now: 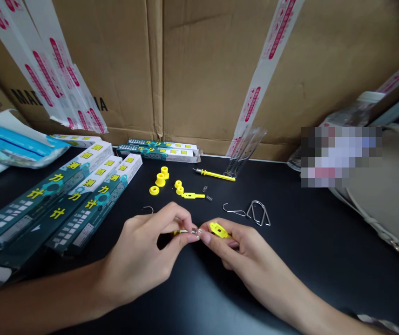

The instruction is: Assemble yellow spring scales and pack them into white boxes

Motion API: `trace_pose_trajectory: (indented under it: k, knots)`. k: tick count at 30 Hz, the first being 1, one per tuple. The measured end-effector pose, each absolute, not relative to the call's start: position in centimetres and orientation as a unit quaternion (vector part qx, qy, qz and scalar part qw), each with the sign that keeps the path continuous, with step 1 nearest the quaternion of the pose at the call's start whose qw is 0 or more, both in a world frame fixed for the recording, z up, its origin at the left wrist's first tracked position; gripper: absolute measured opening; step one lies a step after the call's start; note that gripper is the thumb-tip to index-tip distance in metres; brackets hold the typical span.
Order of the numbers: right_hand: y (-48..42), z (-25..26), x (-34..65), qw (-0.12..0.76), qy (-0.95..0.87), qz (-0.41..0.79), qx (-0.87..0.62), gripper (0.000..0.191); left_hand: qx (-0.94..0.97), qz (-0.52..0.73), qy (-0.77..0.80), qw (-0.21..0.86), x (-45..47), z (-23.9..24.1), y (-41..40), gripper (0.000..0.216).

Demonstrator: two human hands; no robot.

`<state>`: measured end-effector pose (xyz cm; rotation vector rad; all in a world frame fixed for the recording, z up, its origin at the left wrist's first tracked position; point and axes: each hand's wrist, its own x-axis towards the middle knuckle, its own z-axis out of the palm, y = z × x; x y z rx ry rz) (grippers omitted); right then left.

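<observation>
My left hand (150, 246) pinches a thin yellow rod with a small metal spring (189, 231) at its tip. My right hand (236, 251) pinches a flat yellow plastic piece (219, 229) and meets the spring end, fingertips of both hands touching over the black table (307, 260). Just beyond lie small yellow round caps (160, 180), a yellow lever part (192, 196), loose springs (206, 193), a yellow-handled pin (215, 175) and bent wire hooks (258, 213).
Several long green boxes with yellow print (66, 200) lie at the left, two more (160, 150) at the back. A clear plastic sleeve (243, 151) leans on the cardboard wall (199, 70). A blue and white packet (10, 146) is far left, a beige bag (377, 204) at right.
</observation>
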<state>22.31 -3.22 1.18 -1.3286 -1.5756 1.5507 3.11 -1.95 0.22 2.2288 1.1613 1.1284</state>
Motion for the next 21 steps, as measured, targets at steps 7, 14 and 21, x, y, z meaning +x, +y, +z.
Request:
trace_pose_trajectory:
  k: [7, 14, 21]
  knots:
    - [-3.0, 1.3, 22.6, 0.270, -0.572, 0.620, -0.464, 0.043, 0.790, 0.399, 0.421, 0.199, 3.2, 0.5, -1.7, 0.023]
    - [-2.7, 0.9, 22.7, 0.305, -0.546, 0.621, -0.473, 0.039, 0.785, 0.396, 0.435, 0.192, 3.0, 0.4, -1.4, 0.026]
    - [-2.0, 0.8, 23.1, 0.326, -0.536, 0.604, -0.493, 0.042, 0.771, 0.422, 0.432, 0.204, 3.0, 0.4, -1.4, 0.028]
